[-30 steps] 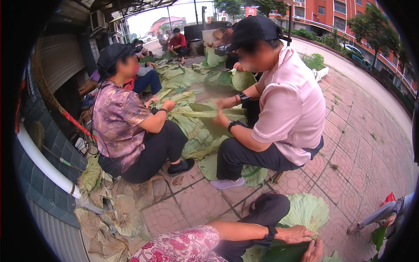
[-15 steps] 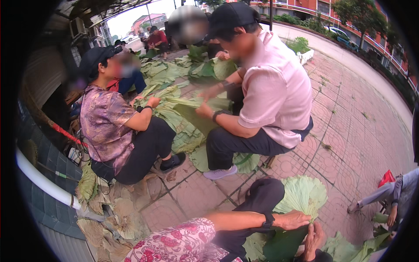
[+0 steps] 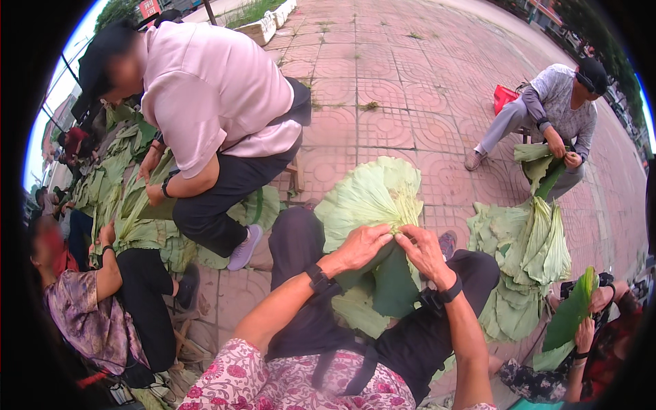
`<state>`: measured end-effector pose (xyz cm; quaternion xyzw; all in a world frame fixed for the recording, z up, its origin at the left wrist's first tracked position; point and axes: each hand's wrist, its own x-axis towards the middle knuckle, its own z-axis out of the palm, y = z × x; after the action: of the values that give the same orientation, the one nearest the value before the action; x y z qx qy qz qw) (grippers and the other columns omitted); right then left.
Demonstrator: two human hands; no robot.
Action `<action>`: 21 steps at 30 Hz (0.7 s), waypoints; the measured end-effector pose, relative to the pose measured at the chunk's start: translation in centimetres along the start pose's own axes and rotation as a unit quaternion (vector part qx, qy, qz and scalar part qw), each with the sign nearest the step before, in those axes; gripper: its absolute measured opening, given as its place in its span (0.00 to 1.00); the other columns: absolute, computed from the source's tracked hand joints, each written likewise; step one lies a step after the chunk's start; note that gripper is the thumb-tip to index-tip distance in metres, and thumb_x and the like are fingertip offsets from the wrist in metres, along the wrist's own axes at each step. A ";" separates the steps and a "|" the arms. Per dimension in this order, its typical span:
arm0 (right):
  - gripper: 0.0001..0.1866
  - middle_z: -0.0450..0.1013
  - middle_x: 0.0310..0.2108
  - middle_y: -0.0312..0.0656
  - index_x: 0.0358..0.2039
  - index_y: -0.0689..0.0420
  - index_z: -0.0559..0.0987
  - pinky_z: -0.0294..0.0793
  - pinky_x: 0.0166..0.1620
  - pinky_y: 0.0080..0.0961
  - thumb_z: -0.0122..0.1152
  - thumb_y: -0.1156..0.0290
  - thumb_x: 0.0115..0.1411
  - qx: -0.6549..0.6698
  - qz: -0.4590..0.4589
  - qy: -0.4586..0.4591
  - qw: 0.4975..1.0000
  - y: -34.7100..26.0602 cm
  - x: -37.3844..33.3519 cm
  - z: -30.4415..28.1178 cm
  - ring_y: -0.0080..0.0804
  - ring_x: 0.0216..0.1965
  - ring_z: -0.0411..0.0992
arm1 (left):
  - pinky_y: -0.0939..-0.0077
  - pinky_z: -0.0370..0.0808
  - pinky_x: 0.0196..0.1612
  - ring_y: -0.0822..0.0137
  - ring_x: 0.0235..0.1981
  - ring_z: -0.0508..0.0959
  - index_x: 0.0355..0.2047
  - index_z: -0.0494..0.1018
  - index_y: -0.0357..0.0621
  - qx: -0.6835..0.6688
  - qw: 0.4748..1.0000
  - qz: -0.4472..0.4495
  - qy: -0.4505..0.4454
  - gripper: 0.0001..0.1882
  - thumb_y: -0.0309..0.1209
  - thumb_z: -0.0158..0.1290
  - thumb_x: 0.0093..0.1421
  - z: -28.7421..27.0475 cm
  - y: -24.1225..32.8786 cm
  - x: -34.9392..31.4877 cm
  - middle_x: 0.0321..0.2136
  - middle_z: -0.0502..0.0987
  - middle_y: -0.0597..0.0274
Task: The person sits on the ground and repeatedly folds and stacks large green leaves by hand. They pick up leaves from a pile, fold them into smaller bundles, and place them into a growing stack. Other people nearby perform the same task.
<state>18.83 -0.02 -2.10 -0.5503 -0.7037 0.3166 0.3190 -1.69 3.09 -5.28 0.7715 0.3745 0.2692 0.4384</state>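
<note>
A large pale green lotus leaf (image 3: 369,191), pleated and fanned out, lies in front of my knees. At its gathered edge, my left hand (image 3: 361,247) pinches the leaf with thumb and fingers. Close beside it, tips nearly meeting, my right hand (image 3: 425,251) is closed on the same gathered spot. Below my hands, between my thighs, hangs a darker green leaf part (image 3: 396,283); whether it belongs to the held leaf I cannot tell. More pale leaf (image 3: 362,311) shows under it.
Layered lotus leaves (image 3: 509,301) lie on the paving to my right. A co-worker in a pink shirt (image 3: 212,89) sits at left by a long leaf heap (image 3: 116,184). Other people handle leaves at far right and lower right. A red bag (image 3: 504,98) stands near one.
My view has swung to the right, so my hands now appear near the middle. Both hands still hold the leaf's gathered edge, and the right hand shows more fully.
</note>
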 end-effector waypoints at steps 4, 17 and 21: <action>0.08 0.76 0.27 0.54 0.37 0.61 0.81 0.73 0.34 0.41 0.63 0.70 0.61 -0.032 -0.067 0.015 0.997 0.5 -0.3 0.3 0.53 0.30 0.76 | 0.50 0.69 0.34 0.37 0.31 0.74 0.37 0.66 0.38 0.027 0.999 0.024 0.007 0.13 0.37 0.46 0.70 0.4 0.1 -0.2 0.24 0.72 0.39; 0.06 0.73 0.19 0.49 0.26 0.57 0.78 0.72 0.26 0.40 0.65 0.70 0.56 -0.098 -0.088 0.090 0.987 1.8 -0.8 2.4 0.49 0.22 0.74 | 0.49 0.69 0.31 0.36 0.28 0.75 0.36 0.66 0.36 0.055 0.997 0.029 0.052 0.11 0.33 0.48 0.68 1.9 0.0 -0.8 0.22 0.72 0.38; 0.09 0.72 0.18 0.50 0.22 0.58 0.75 0.71 0.25 0.40 0.63 0.70 0.56 -0.117 -0.093 0.100 0.984 1.3 -1.0 2.8 0.49 0.20 0.74 | 0.53 0.69 0.30 0.37 0.29 0.74 0.33 0.67 0.36 0.014 0.999 -0.010 0.041 0.11 0.33 0.48 0.67 1.7 -0.1 -0.8 0.24 0.71 0.39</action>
<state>17.51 -0.96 -4.86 -0.5446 -0.7488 0.1441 0.3493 -0.88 1.64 -6.25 0.7620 0.4034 0.2910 0.4146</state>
